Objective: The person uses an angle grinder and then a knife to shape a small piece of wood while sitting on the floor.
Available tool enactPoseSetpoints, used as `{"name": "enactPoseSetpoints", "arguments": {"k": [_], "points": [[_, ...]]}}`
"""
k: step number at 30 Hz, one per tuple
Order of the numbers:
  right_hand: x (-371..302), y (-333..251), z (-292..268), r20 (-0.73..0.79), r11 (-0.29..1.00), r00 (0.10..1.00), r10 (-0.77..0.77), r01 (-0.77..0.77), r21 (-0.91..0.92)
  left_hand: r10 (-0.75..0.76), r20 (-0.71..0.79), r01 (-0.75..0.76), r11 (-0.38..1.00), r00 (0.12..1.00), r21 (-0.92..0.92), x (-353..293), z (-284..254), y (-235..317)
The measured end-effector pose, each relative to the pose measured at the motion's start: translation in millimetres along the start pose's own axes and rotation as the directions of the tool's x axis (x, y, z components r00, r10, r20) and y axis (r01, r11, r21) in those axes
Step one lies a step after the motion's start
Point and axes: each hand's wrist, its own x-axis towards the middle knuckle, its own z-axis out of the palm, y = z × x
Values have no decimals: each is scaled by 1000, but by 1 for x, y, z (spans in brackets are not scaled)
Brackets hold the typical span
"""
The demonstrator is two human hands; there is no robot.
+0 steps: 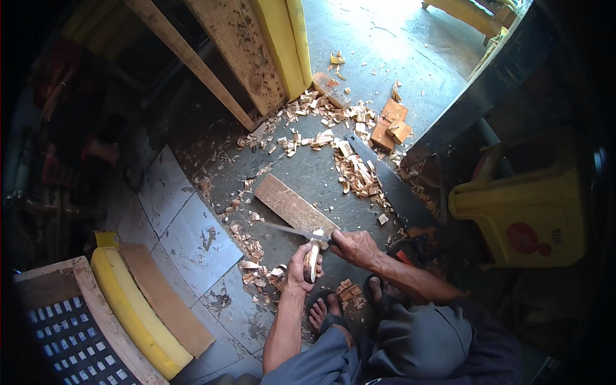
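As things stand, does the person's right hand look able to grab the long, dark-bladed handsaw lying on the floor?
Probably not right away: the right hand is closed on a thin metal-bladed knife. If freed, likely yes, as the handsaw lies close by, nothing evident blocking the way.

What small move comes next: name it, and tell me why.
Probably a short, light stroke of the knife by the right hand, kept clear of the left hand: the blade crosses the pale upper end of the wooden piece, which the left hand grips lower down.
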Motion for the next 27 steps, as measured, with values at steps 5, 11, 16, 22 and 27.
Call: {"name": "enactPoseSetpoints", "arguments": {"k": [5,11,16,22,27], "points": [[1,-5,-10,-76,990,992,-102,109,93,11,2,-11,1000,1000,4,-1,-1,1],[0,8,-6,-48,999,999,-21,23,38,4,16,-4,1000,1000,-5,-1,-5,-3],[4,12,-2,32,999,998,52,-52,-3,8,24,-8,1000,1000,2,-1,-5,-4],[7,17,-1,46,999,999,-22,20,31,20,13,-20,1000,1000,12,-1,0,-3],[5,12,1,13,1000,1000,4,-4,28,6,9,-6,1000,1000,-7,-2,-2,-6]]}}
